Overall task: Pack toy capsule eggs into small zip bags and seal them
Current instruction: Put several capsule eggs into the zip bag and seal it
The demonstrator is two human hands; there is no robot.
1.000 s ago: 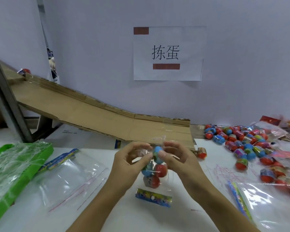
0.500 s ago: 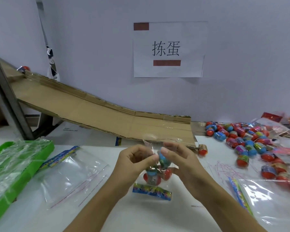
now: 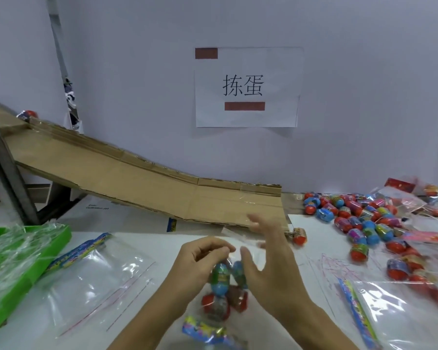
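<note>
I see the left hand [image 3: 200,263] pinching the top of a small zip bag [image 3: 225,296], fingers curled round the plastic near its mouth. The bag hangs just above the white table [image 3: 162,311] and holds capsule eggs [image 3: 219,276]: two blue-green ones upper, two red ones lower, all touching. A colourful printed header strip [image 3: 205,329] sits at the bag's near end, blurred.

The right hand [image 3: 271,269] is loose, fingers spread and mostly straight, thumb just beside the bag's right side; I can't tell if it touches the plastic. Fingertips are motion-blurred.

Outward:
- Left of the hands, an empty zip bag [image 3: 96,281] lies flat on the table, its printed header at the far-left end.
- Far left, a green tray [image 3: 58,238] with crumpled clear film in it.
- Behind the hands, a cardboard ramp [image 3: 137,183] slopes down from far left to centre. One red egg [image 3: 28,114] sits at its top end.
- A single red egg [image 3: 299,237] lies just beside the ramp's low right corner.
- Right side, a loose pile of eggs [image 3: 359,218], red and blue, mixed with more clear bags.
- Near right, another flat bag [image 3: 400,306] with a printed strip along its left edge.
- On the wall, a paper sign [image 3: 247,87] with two characters and two red-brown bars.
</note>
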